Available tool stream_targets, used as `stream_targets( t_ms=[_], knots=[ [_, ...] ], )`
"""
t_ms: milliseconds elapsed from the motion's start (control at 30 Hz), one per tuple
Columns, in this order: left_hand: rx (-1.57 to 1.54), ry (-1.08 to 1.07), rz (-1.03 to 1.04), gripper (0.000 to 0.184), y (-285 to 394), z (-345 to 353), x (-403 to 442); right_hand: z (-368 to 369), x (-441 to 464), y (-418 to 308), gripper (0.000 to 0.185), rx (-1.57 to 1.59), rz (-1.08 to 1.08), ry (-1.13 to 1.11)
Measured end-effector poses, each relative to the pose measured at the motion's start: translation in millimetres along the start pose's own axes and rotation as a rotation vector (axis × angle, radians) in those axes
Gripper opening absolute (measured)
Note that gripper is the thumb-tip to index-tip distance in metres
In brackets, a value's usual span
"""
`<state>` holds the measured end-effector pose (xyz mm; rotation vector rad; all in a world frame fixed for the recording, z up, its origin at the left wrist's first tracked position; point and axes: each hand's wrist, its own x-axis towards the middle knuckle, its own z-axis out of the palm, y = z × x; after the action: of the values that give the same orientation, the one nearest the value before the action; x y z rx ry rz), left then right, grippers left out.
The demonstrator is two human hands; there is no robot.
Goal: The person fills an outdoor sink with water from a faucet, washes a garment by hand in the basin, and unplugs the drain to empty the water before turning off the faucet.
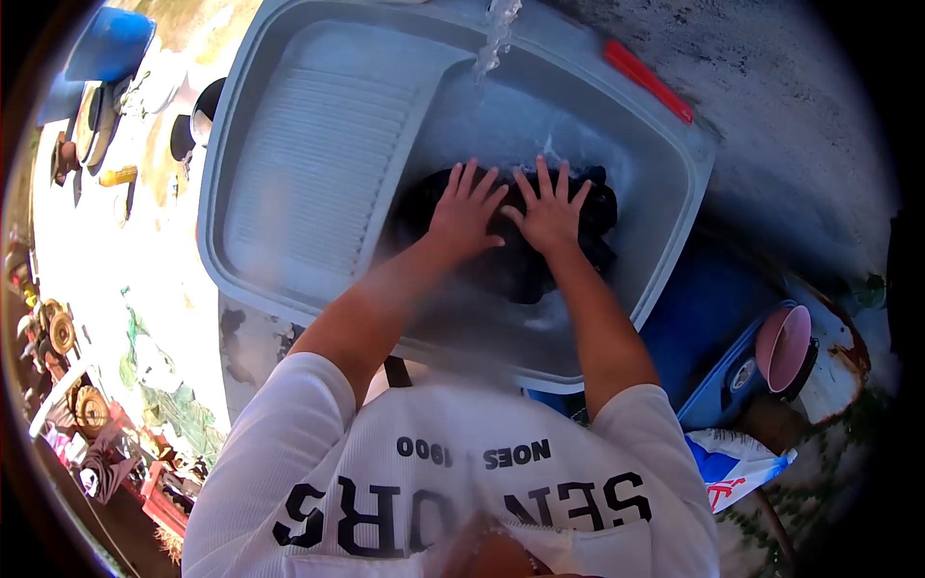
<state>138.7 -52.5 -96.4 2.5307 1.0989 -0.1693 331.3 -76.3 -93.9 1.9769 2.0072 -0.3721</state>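
Note:
A bundle of black cloth [525, 275] lies in the basin of a grey laundry sink [665, 231], wet and bunched up. Both hands are over it, palms down. My left hand [467, 212] rests at its left part with the fingers spread. Beside it, my right hand [551, 207] is also flat with fingers apart, on the right part of the cloth. Neither hand grips anything that I can see. Water [496, 34] falls into the basin from above, beyond the hands. To the left is the sink's ridged washboard [313, 164].
A red stick-like object [647, 82] lies along the sink's far right rim. Right of the sink are a blue barrel [689, 308], a pink bowl [782, 347] and a plastic bag [737, 467]. A blue container [111, 43] stands at far left.

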Motion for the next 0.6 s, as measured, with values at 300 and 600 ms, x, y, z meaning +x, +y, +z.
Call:
stream_targets(
  t_ms=[300,600],
  knots=[
    [0.009,-0.231,-0.212,0.108,-4.8,20.8,59.1,56.5,59.6,13.4,0.071,0.093,-0.004,0.300],
    [0.071,-0.032,-0.176,0.084,-6.0,65.1,50.6,47.9,54.1,9.3,0.075,0.051,-0.035,0.243]
  ],
)
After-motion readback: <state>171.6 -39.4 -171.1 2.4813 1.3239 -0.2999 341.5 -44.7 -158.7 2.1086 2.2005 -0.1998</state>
